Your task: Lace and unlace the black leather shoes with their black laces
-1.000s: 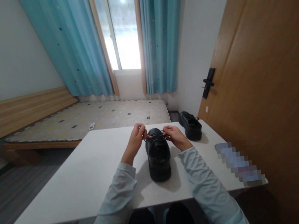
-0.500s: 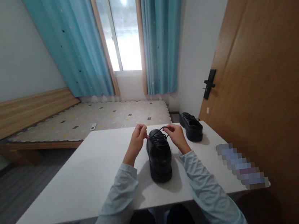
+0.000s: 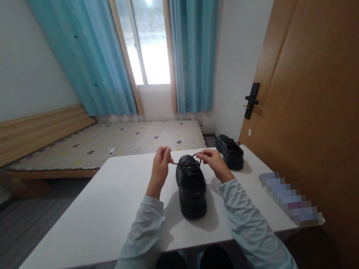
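Observation:
A black lace-up shoe (image 3: 192,194) stands upright on the white table (image 3: 110,212), its heel towards me and its toe pointing away. To its left, my left hand (image 3: 162,162) is closed in a pinch on one end of the shoelace (image 3: 176,163). That stretch of lace runs taut from the fingers to the top of the shoe. On the other side, my right hand (image 3: 214,161) pinches the other lace end close to the shoe. The laces cross in dark loops over the tongue, where their exact arrangement is hard to make out.
A second black shoe (image 3: 232,152) stands at the table's far right corner. A blurred, pixelated item (image 3: 290,199) lies along the right edge, near the wooden door (image 3: 327,112). Beyond the table is a bed (image 3: 134,138) with a white remote (image 3: 112,152) on it.
My left hand has moved left and slightly up, drawing its lace end away from the shoe. My right hand has shifted a little to the right. The shoe stays put.

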A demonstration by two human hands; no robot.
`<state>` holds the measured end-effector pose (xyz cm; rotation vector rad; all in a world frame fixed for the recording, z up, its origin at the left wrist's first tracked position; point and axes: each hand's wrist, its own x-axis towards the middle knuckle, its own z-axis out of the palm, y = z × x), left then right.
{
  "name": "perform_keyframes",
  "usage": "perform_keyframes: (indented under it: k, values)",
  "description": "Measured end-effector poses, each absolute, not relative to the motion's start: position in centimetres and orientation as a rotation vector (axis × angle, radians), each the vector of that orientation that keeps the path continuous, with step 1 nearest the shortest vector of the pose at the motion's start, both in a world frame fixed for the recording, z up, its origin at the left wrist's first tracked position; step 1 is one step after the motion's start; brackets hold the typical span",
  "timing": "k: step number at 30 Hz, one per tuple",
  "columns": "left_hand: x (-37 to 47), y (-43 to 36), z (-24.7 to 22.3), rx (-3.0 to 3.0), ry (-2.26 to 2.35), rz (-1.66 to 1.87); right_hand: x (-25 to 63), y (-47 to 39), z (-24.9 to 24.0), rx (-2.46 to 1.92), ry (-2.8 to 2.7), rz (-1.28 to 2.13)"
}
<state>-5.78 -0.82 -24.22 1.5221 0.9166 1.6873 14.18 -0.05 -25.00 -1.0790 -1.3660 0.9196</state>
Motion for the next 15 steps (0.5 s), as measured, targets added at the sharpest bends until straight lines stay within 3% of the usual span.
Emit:
perform_keyframes:
  k: [15]
  values:
    - [-8.2,-0.7,-22.9,1.151,0.7,2.129,15.5,0.4,-25.8,-1.297,-1.481,1.006]
